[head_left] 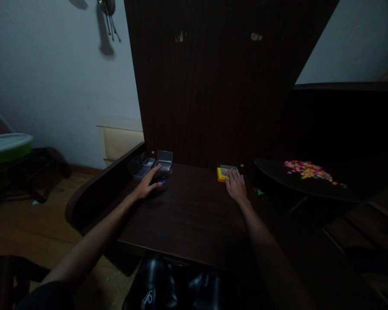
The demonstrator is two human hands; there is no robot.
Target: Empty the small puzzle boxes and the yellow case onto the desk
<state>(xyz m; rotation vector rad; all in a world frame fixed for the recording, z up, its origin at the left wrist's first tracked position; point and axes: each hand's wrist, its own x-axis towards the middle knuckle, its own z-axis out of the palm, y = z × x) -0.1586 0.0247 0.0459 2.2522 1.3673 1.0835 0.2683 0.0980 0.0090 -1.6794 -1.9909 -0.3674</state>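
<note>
My left hand (147,184) reaches to the far left of the dark wooden desk (187,215), its fingers stretched out and apart. Its fingertips are at a small clear plastic box (164,157) with a raised lid; whether they touch it I cannot tell. By the thumb lies a small blue piece (163,180). More clear plastic boxes (142,171) lie just left of these fingers. My right hand (236,185) lies flat, fingers extended, over the right part of a yellow box (220,175) with a clear lid, partly hiding it.
A pile of small pink, yellow and orange pieces (310,171) covers part of a dark curved shelf (271,174) on the right. Red and green bits (259,191) lie right of my right hand. A raised wooden side (93,185) borders the desk's left; a tall panel (210,94) stands behind.
</note>
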